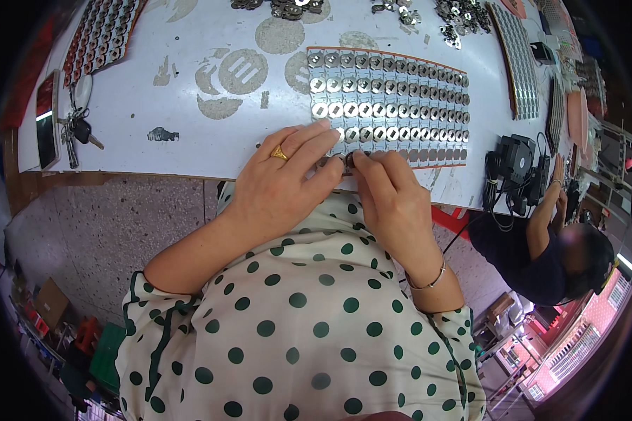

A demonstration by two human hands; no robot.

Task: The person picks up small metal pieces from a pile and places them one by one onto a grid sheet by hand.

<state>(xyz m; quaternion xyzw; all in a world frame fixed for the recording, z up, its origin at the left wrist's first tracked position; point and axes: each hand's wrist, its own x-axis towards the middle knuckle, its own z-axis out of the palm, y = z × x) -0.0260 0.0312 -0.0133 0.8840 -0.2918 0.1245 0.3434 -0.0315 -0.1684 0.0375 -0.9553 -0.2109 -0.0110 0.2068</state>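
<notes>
A flat panel lies near the table's front edge, with rows of round silver metal pieces set on it. The nearest row looks darker than the others, and part of it is under my hands. My left hand, with a gold ring, lies across the panel's near left corner, fingers stretched over its edge and thumb apart. Close beside that thumb, my right hand has its thumb and fingers pinched at a small dark metal piece at the near row. The fingers partly hide this piece.
Loose metal pieces lie in heaps at the back. Other panels rest at the far left and right. A phone and keys are at the left. A black device with cables stands right, near another person.
</notes>
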